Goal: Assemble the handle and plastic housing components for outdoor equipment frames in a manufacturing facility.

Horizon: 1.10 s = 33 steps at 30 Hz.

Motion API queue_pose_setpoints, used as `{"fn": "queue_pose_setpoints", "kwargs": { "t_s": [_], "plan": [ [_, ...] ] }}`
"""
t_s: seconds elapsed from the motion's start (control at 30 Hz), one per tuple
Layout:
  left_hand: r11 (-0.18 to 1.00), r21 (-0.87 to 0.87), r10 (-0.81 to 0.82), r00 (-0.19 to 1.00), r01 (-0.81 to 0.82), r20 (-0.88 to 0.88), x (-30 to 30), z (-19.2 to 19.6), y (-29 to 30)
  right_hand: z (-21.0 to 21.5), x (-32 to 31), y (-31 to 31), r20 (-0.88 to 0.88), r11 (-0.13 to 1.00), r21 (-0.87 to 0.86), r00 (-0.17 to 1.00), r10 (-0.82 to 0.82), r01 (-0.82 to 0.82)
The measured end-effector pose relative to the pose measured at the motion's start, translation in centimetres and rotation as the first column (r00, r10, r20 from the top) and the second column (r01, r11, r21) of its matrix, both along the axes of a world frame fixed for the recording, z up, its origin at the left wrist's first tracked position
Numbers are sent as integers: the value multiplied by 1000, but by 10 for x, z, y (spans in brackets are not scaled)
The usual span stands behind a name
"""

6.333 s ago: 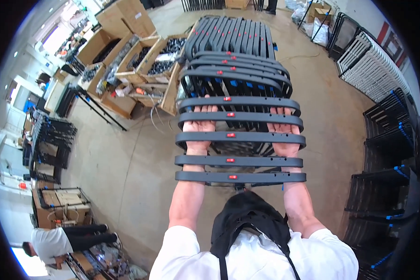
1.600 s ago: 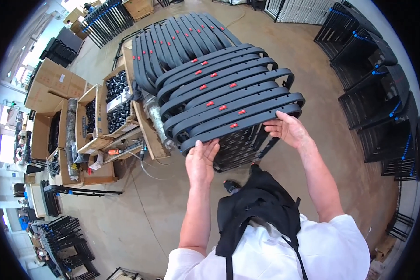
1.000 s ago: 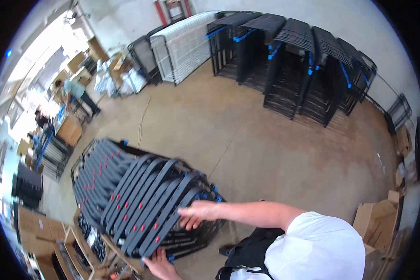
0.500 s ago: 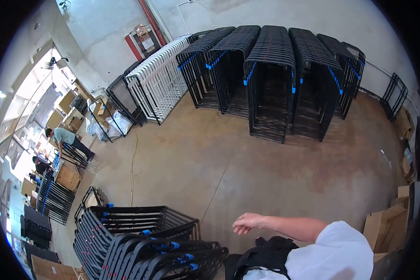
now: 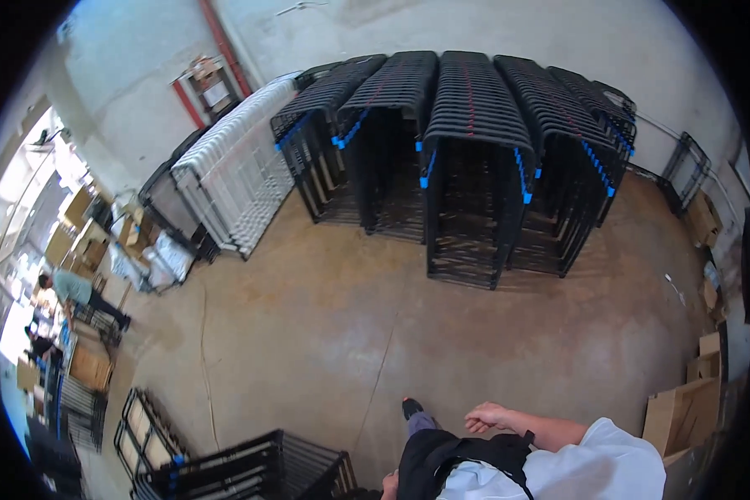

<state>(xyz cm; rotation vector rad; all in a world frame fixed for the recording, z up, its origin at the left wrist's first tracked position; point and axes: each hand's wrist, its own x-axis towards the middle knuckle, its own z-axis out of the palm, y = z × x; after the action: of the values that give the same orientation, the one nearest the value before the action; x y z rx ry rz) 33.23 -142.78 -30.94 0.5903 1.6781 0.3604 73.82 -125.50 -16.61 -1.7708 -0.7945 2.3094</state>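
My right hand [image 5: 487, 417] hangs in front of my body above the bare floor, its fingers curled in and nothing visible in them. Only a small part of my left hand [image 5: 390, 485] shows at the lower edge, beside my dark clothing; its fingers are hidden. Nearest to it stands a stack of black metal tube frames [image 5: 267, 467] with blue clips, cut off by the lower edge. Across the floor ahead stand several rows of nested black frames [image 5: 475, 167], also with blue clips. My shoe [image 5: 411, 407] shows on the floor, one foot forward.
A row of white frames [image 5: 246, 158] stands left of the black rows. Farther left, a person in a light green top [image 5: 73, 287] bends over a frame. Cardboard boxes [image 5: 683, 412] line the right side. A thin cord [image 5: 206, 358] lies on the floor [image 5: 308, 333].
The view has moved forward, so the near black stack slips lower and the far rows look closer. My right hand has moved right, and part of my left hand has come into view.
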Motion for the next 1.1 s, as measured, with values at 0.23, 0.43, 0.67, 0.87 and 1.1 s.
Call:
{"fn": "queue_pose_setpoints", "kwargs": {
  "t_s": [0.23,0.43,0.67,0.87,1.1],
  "plan": [
    [977,-195,-84,996,86,21,-40,30,236,-4,57,116,124,897,103,890,-439,429],
    [961,84,253,961,-262,109,-34,65,418,45,102,231,33,833,181,843,-537,524],
    [955,53,268,924,-293,275,64,95,521,88,245,479,-324,491,344,593,-738,800],
    [966,-14,236,864,-257,445,198,123,620,111,365,661,-724,39,190,166,-669,981],
    [953,295,-182,655,-66,733,400,219,862,144,397,743,-902,-143,-142,-187,-388,980]
  ]
}}
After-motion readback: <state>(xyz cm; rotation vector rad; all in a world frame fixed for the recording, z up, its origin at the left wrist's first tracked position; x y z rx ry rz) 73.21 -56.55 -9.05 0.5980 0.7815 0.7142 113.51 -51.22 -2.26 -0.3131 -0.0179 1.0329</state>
